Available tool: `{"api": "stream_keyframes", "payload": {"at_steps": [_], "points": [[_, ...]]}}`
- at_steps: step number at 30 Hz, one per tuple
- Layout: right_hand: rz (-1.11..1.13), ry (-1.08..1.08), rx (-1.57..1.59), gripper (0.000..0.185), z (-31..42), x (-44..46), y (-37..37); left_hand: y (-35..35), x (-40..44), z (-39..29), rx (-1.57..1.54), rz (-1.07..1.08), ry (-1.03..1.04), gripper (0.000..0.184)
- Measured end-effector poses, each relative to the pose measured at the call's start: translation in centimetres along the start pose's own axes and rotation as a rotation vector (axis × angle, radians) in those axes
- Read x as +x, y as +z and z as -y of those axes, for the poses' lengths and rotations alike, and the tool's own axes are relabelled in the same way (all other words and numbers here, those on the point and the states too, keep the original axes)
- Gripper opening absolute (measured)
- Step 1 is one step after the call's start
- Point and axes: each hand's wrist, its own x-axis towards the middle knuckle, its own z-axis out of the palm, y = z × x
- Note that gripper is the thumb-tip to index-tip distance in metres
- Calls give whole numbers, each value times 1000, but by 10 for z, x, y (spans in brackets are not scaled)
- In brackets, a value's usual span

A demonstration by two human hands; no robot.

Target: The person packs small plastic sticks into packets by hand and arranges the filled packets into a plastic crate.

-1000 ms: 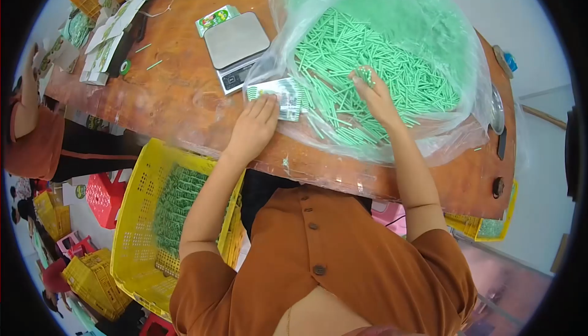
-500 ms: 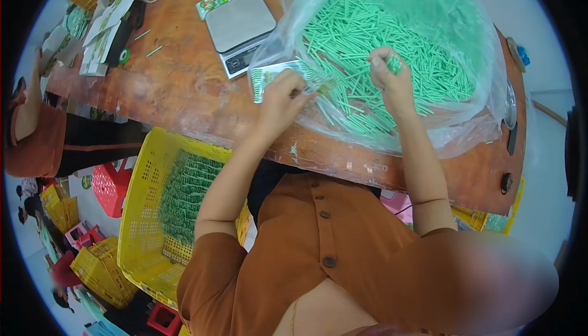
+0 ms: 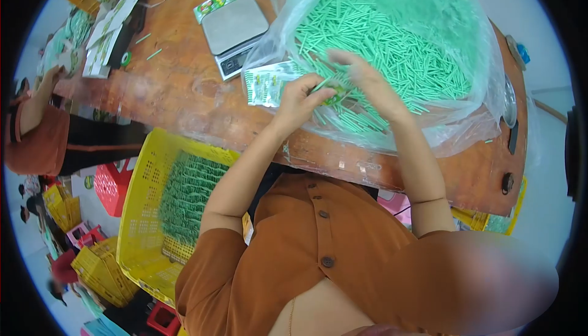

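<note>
My left hand (image 3: 301, 102) pinches a small printed packet (image 3: 335, 94) at the near left edge of the green stick pile. Right beside it, my right hand (image 3: 366, 85) is over the packet's right side, its fingers smeared by motion; whether sticks are in it cannot be made out. The green sticks (image 3: 392, 48) lie in a large clear plastic bag (image 3: 278, 42) spread on the table. Flat printed packets (image 3: 264, 85) rest just left of my left hand. Behind them stands a scale (image 3: 235, 25), with another packet (image 3: 215, 4) at its far left corner.
A yellow crate (image 3: 138, 213) with green packs (image 3: 190, 195) stands below the table's front edge. White cartons (image 3: 109, 30), a tape roll (image 3: 126, 59) and two loose sticks (image 3: 154, 54) are at the left. A co-worker (image 3: 40, 128) is at far left; a metal bowl (image 3: 509, 102) lies right.
My left hand first rested on the flat packets, then lifted a packet and moved right. My right hand, earlier closed around green sticks, has come left to the packet.
</note>
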Motion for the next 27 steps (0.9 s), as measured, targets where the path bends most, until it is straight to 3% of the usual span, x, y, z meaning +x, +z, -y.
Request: {"api": "stream_keyframes", "payload": {"at_steps": [3,5,6,7,8,10,12,16,20,21,22,24,26,27], "points": [[-114,-36,-86,30,26,3,-16,0,3,-20,-84,-61,81,15],[-16,-130,-581,20,30,-1,-9,1,3,-27,-199,-73,18,23],[-125,-192,-700,14,30,-1,4,-1,6,-13,-189,-50,33,29],[-124,-402,-780,13,31,1,6,-19,1,-46,-130,79,104,36],[-106,-671,-956,17,36,8,6,-29,-2,-44,121,-92,478,45],[-67,-878,-1010,23,44,18,25,-68,-33,-90,257,-164,487,38],[106,-1015,-811,25,59,28,84,-103,-66,-90,388,-247,488,32],[384,-1029,-804,24,78,46,158,-145,-111,-76,351,-422,453,19],[276,-829,-869,19,62,76,145,-143,-85,-63,199,-448,334,21],[236,-656,-766,19,46,87,120,-137,-57,-38,56,-337,382,23],[210,-473,-684,20,38,101,107,-140,-65,-59,182,-313,254,21],[83,-809,-666,20,109,67,177,-152,-68,-65,320,-385,368,19],[57,-763,-575,23,97,68,185,-173,-75,-50,490,-486,574,15],[20,-701,-512,28,84,65,181,-201,-117,-68,895,-690,526,12]]}}
